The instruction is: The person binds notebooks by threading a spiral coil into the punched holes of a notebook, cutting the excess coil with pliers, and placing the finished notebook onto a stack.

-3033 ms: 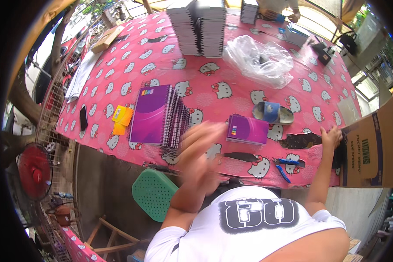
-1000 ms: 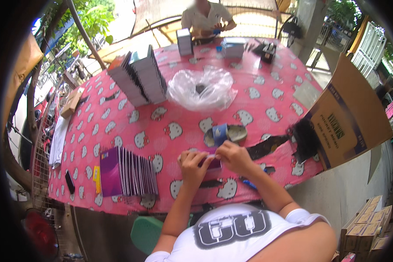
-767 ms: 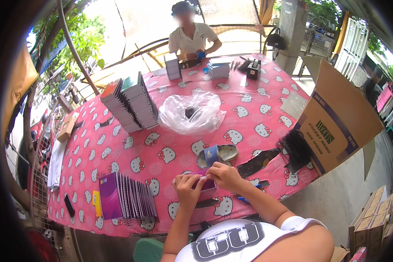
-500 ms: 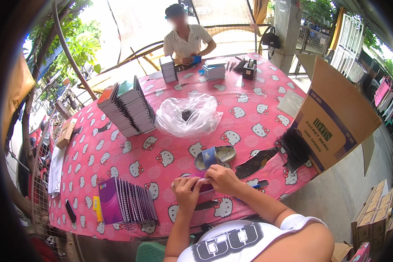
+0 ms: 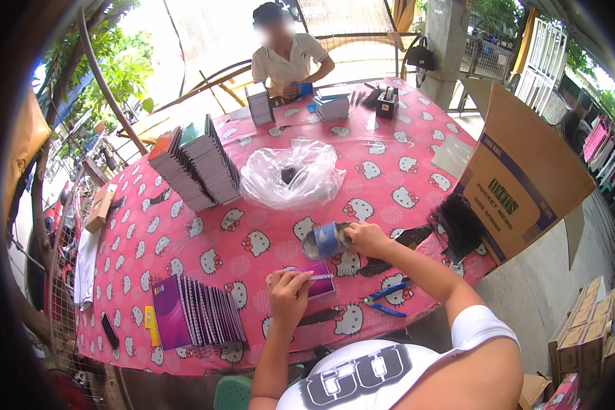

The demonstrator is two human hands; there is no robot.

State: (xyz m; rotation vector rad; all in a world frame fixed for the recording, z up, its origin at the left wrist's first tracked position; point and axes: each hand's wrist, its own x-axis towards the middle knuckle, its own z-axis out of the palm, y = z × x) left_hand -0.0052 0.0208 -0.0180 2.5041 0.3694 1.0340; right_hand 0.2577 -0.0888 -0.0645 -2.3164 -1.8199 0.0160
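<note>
Purple notebook lies at 6 o'clock, pinned under the left hand, fingers curled on it. Right hand pinches the blue roll at 1 o'clock of it, seemingly fetching material for binding; bringing it to the notebook needs care.

One head-worn fisheye view, looking steeply down and forward over the pink table from close above it. Straight edges bend at the rim, forearms entering from below.
</note>
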